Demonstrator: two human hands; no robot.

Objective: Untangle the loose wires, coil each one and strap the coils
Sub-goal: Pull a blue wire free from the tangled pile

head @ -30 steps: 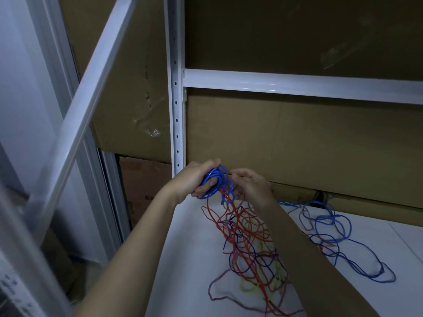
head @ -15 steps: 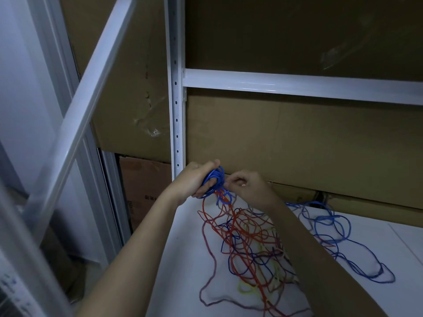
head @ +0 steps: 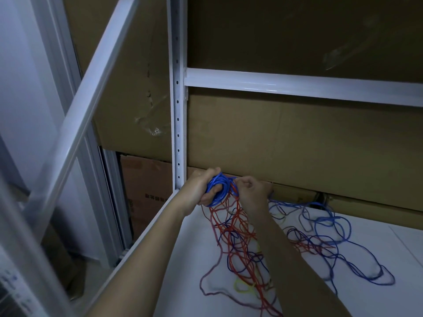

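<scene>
Above the white shelf (head: 187, 243), both hands still close together, left hand (head: 198, 188) gripping blue coil (head: 218, 187), right hand (head: 250, 191) pinching its strand.

Two hands are over the white shelf (head: 190, 266): the left hand (head: 198, 190) and the right hand (head: 251, 193). One blue wire coil (head: 217, 187) is between them. One tangle of loose wires (head: 242, 243) lies on the shelf below the coil, with red, blue and yellow strands; the number of single wires cannot be told.

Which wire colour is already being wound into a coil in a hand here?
The blue wire: the left hand grips a bundle of its loops, the right hand beside it. The red wire and yellow wire lie loose on the white shelf.
</scene>
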